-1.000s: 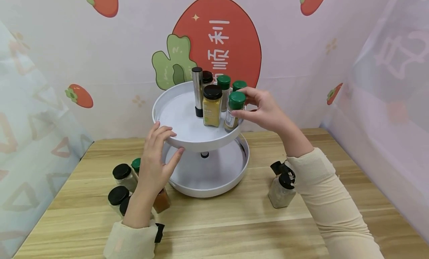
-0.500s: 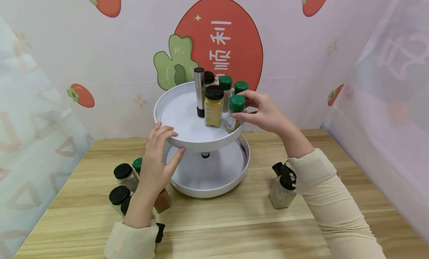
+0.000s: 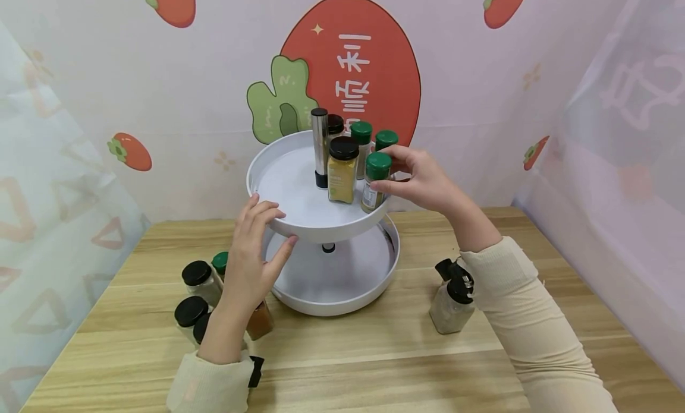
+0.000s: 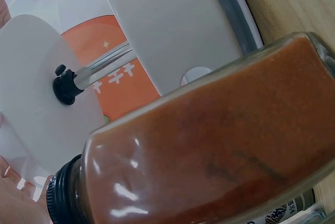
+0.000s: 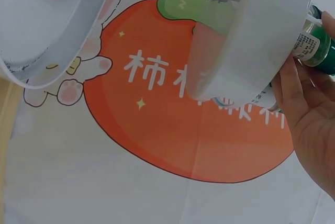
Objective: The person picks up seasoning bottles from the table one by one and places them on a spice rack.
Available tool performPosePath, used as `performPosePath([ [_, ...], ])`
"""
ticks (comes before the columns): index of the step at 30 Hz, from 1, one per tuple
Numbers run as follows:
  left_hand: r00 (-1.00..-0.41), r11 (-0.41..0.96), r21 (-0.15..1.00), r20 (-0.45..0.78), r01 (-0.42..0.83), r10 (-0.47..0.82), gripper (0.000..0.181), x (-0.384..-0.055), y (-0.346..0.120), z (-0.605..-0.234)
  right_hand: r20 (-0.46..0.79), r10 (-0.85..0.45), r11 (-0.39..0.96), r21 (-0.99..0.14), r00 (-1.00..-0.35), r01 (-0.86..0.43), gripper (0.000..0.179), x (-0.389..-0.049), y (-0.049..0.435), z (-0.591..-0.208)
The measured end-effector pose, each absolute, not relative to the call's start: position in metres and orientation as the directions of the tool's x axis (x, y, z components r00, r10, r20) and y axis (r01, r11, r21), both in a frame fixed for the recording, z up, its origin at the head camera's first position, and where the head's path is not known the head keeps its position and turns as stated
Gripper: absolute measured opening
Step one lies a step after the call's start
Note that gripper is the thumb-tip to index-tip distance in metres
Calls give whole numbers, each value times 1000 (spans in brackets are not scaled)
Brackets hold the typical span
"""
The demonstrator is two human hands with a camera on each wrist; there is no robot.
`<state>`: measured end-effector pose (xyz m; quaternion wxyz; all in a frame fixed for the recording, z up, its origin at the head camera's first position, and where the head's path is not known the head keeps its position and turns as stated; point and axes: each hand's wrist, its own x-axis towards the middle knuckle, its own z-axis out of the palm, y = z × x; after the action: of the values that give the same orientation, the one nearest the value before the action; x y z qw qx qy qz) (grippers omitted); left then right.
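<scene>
My right hand (image 3: 423,178) pinches a green-capped spice jar (image 3: 371,196) between thumb and fingers, at the right side of the upper tray (image 3: 321,233) of a white two-tier turntable. In the right wrist view the jar's green cap (image 5: 328,59) shows beside the fingers. My left hand (image 3: 248,258) holds that tray's front left rim, fingers over it and thumb below. Beside the held jar stand a yellow spice jar (image 3: 341,178) with a black lid, two more green-capped jars (image 3: 361,134) and another black-lidded jar (image 3: 335,125), partly hidden behind the metal post (image 3: 320,142).
The turntable's lower tray (image 3: 326,282) rests on the wooden table (image 3: 342,365). Several jars (image 3: 197,276) stand at the left, partly behind my left forearm, including a reddish-brown spice jar (image 4: 209,140). A black-topped jar (image 3: 451,306) stands near my right sleeve.
The head view has shifted slightly. The green-capped jar in my right hand has lowered slightly onto the upper tray; my left hand keeps its place on the rim.
</scene>
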<state>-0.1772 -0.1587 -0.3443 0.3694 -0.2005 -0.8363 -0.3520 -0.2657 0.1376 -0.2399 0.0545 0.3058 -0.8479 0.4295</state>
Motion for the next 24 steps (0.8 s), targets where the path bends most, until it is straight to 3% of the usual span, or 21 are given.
performPosePath([
  [24,-643,681,432,763,591,74,43,-177,-158,-344,342,-496,420,-710,-798,-565,45,-261,151,-238],
])
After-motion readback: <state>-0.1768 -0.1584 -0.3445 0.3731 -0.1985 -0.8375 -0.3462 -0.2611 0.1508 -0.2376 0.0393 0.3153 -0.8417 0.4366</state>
